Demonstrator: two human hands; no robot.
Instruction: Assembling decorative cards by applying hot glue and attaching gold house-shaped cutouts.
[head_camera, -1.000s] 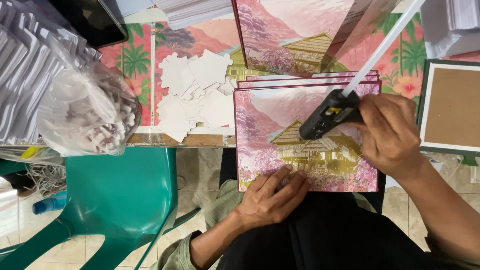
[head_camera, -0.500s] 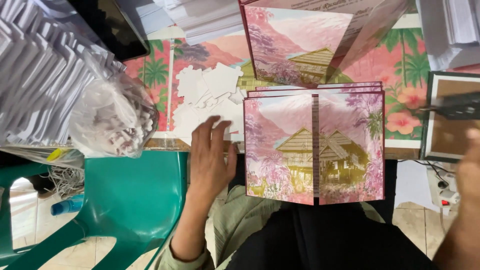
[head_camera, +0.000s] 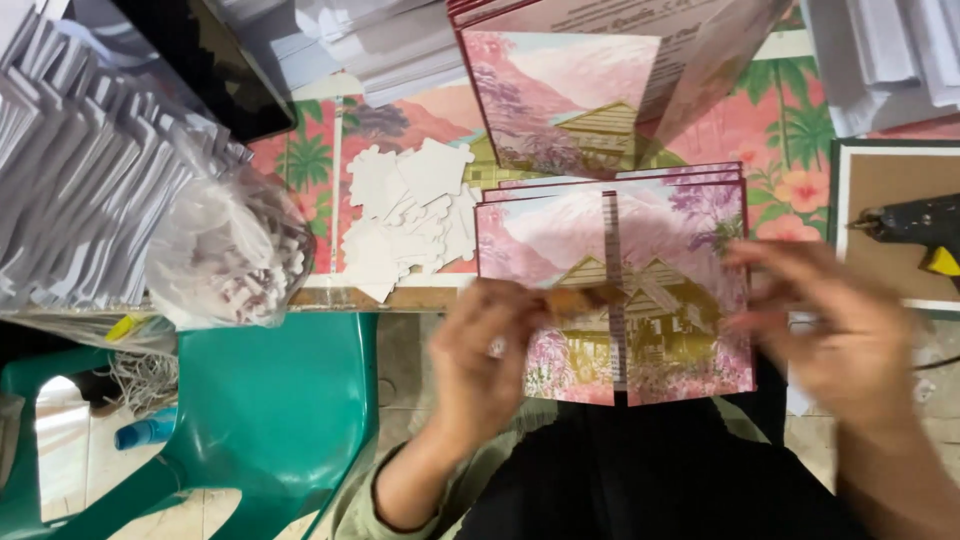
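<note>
Green plastic chair (head_camera: 270, 400) and tiled floor sit nearest, below a table (head_camera: 340, 297) edge. Above the lap, the blurred left hand (head_camera: 490, 365) pinches a small piece against the pink landscape card (head_camera: 640, 280); the right hand (head_camera: 840, 340), fingers spread, touches the card's right edge. Farther off lie white cutouts (head_camera: 410, 215), a plastic bag (head_camera: 230, 250) and a glue gun (head_camera: 915, 225).

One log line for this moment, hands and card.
left hand: on pink card left flap | right hand: at right flap, blurred | glue gun: set down on the right
</note>
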